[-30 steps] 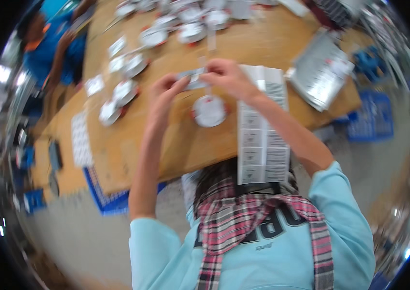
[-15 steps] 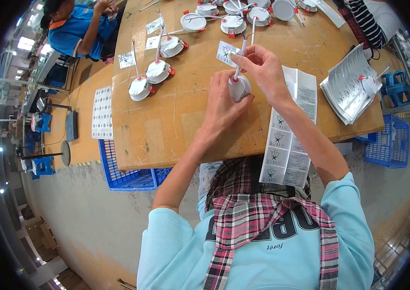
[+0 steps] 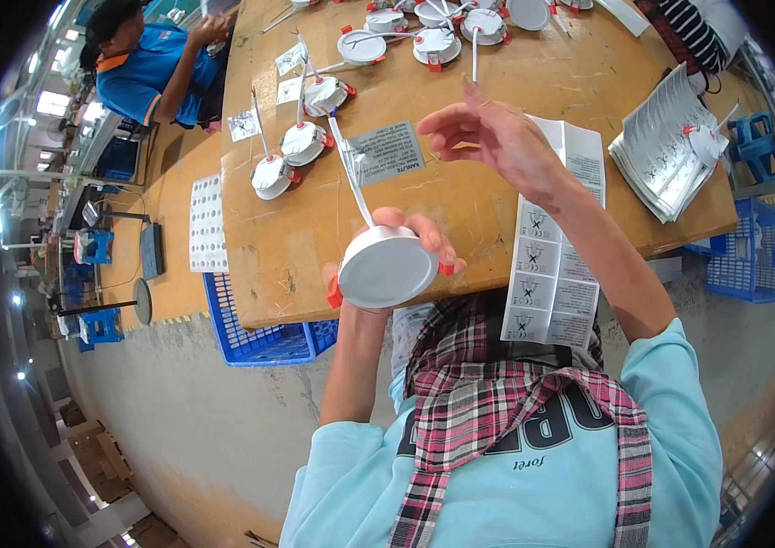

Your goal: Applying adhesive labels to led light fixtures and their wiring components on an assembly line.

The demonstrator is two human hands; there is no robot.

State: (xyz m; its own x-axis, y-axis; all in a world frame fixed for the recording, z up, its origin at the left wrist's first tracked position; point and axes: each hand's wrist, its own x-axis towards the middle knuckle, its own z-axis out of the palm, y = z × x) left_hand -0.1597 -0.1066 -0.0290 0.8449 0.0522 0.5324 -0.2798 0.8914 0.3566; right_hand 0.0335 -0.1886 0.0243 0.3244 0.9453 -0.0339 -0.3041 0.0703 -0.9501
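On my feed the left hand (image 3: 422, 230) grasps a round white lamp (image 3: 389, 269), face towards the camera, near the table's (image 3: 260, 247) front edge. A grey label (image 3: 391, 153) juts from its white cable (image 3: 356, 194). The right hand (image 3: 504, 148) hangs empty, fingers loosely spread, beside the label.

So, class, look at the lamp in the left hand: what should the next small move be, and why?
Probably, the left hand should set its lamp down beside the row of lamps on the left of the table: a label appears to be on its cable, as on theirs, and the right hand is open, holding nothing.
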